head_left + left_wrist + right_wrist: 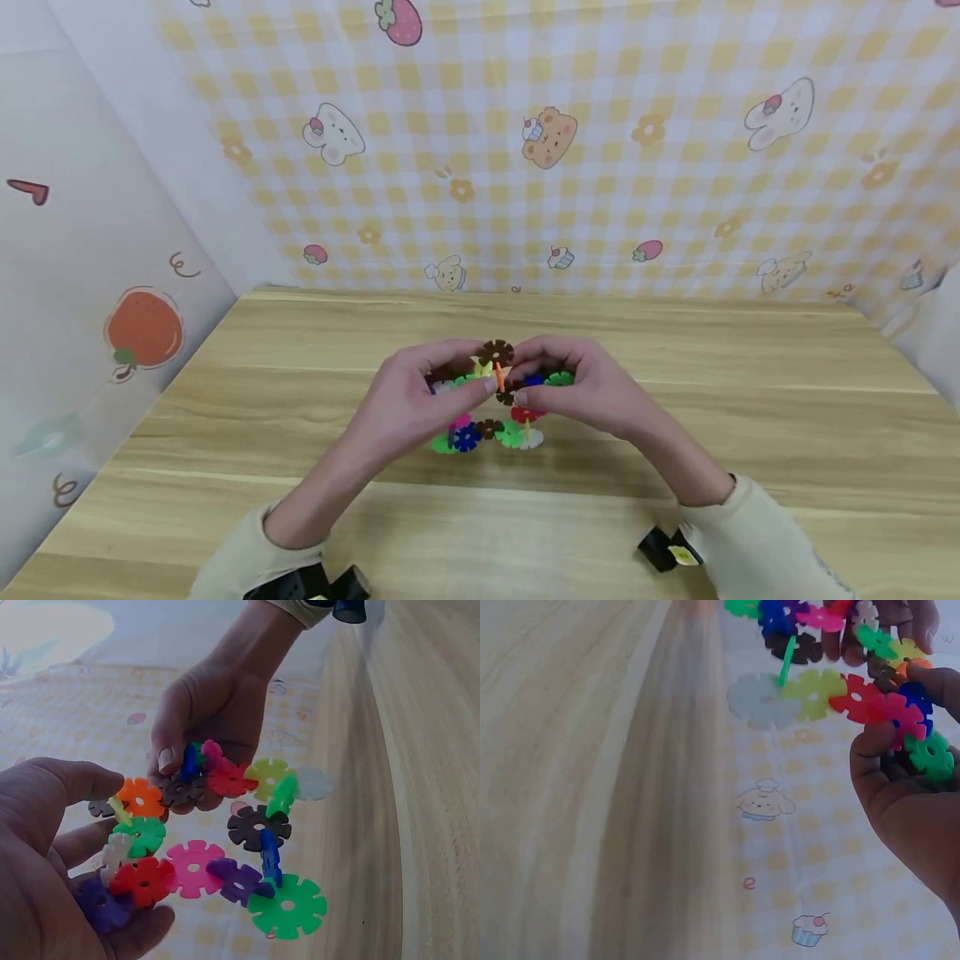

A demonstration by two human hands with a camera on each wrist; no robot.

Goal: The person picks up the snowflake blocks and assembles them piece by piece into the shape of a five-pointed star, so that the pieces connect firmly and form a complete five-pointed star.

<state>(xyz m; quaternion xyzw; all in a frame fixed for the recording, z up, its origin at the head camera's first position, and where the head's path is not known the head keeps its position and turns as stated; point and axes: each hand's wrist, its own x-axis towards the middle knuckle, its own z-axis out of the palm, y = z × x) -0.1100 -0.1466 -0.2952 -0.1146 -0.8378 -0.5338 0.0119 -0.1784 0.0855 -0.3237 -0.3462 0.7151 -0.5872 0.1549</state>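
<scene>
Both hands hold a many-coloured loop of notched plastic snowflake discs [467, 430], slotted edge to edge, in front of the person above the table. My left hand [408, 408] grips the loop's left side, thumb by an orange disc [133, 789]; in the left wrist view a purple disc [103, 909] lies against its fingers. My right hand [596, 387] pinches a brown disc [180, 793] beside the orange one. Pink and green discs [930, 759] lie within its curled fingers. A clear disc [756, 697] and a big green disc [300, 919] hang on the loop's near side.
A wood-grain table [225, 433] spreads beneath the hands. Behind it hangs a yellow-checked cloth [487, 225] with cartoon prints, and a white printed sheet [82, 250] stands at the left. Black wrist devices [657, 550] sit at both sleeves.
</scene>
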